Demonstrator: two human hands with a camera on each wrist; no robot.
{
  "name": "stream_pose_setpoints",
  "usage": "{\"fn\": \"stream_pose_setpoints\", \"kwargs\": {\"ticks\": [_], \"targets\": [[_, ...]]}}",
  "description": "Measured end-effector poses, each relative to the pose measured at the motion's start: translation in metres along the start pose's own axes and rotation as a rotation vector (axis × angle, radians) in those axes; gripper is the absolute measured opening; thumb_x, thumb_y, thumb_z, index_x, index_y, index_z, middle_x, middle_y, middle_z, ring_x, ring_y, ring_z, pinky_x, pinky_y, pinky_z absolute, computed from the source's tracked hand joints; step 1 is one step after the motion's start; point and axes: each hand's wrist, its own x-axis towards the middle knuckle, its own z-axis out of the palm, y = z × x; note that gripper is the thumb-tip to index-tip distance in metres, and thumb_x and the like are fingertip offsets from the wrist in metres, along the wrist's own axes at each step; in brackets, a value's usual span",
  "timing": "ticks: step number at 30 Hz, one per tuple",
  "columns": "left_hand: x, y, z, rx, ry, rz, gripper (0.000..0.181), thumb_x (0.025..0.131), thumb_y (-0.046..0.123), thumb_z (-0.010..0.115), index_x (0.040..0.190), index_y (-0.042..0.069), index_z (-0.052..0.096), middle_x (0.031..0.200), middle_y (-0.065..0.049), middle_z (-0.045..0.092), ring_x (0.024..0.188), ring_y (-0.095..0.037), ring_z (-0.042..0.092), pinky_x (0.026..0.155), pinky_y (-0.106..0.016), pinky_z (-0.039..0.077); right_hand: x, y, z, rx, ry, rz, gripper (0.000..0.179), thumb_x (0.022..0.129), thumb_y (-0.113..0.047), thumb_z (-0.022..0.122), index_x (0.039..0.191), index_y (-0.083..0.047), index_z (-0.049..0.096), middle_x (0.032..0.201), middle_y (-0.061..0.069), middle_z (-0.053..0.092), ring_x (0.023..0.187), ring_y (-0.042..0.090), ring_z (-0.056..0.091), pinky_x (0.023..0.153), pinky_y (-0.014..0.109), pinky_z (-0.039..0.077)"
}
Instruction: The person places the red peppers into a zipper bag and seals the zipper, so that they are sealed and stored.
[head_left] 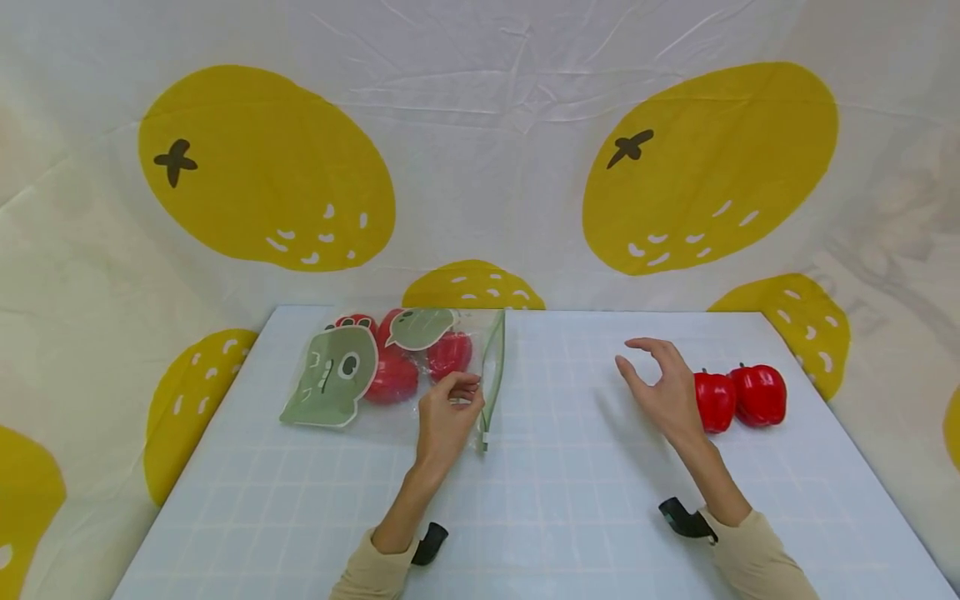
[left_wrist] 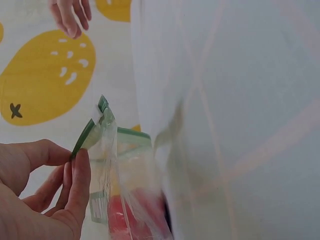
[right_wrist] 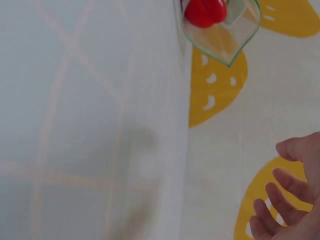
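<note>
A clear zip bag (head_left: 360, 433) with a green cartoon dinosaur print lies on the left of the table, holding several red apples (head_left: 393, 375). My left hand (head_left: 447, 421) pinches the green-edged rim of its mouth between thumb and fingers, and the left wrist view shows the mouth (left_wrist: 134, 132) gaping. In the air to the right is my right hand (head_left: 667, 396), its thumb and fingers spread in a loose C with nothing between them. It overlaps one of two red apples (head_left: 759, 396) (head_left: 716, 402) standing side by side on the table.
The white table (head_left: 555, 500) has a faint grid pattern. Behind it hangs a pale cloth (head_left: 487, 183) printed with big yellow fruits. Each wrist carries a small black camera, and the bag's slider (head_left: 484, 444) sits at the near end of its mouth.
</note>
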Motion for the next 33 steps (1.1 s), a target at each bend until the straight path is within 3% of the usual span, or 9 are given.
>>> {"fn": "stream_pose_setpoints", "kwargs": {"ticks": [13, 24, 33], "targets": [[-0.001, 0.000, -0.002, 0.004, -0.006, -0.009, 0.016, 0.087, 0.000, 0.077, 0.103, 0.002, 0.075, 0.095, -0.009, 0.075, 0.082, -0.023, 0.072, 0.077, -0.033, 0.063, -0.009, 0.022, -0.032, -0.127, 0.029, 0.115, 0.046, 0.090, -0.018, 0.078, 0.132, -0.004, 0.063, 0.143, 0.023, 0.052, 0.129, 0.042, 0.047, 0.096, 0.069, 0.049], [-0.002, 0.001, -0.004, 0.011, -0.016, -0.031, 0.017, 0.088, 0.002, 0.077, 0.105, 0.003, 0.075, 0.097, -0.009, 0.075, 0.085, -0.023, 0.072, 0.079, -0.032, 0.062, -0.018, 0.038, -0.052, -0.226, -0.039, 0.217, 0.059, 0.086, -0.008, 0.079, 0.139, 0.000, 0.054, 0.147, 0.031, 0.041, 0.136, 0.050, 0.035, 0.090, 0.075, 0.048], [-0.002, -0.003, -0.002, -0.006, 0.001, 0.004, 0.015, 0.086, -0.002, 0.076, 0.101, 0.000, 0.075, 0.092, -0.010, 0.075, 0.081, -0.024, 0.072, 0.076, -0.033, 0.063, -0.025, 0.046, -0.060, -0.295, -0.104, 0.267, 0.069, 0.085, -0.006, 0.078, 0.144, 0.004, 0.046, 0.147, 0.036, 0.037, 0.136, 0.056, 0.030, 0.088, 0.078, 0.046]]}}
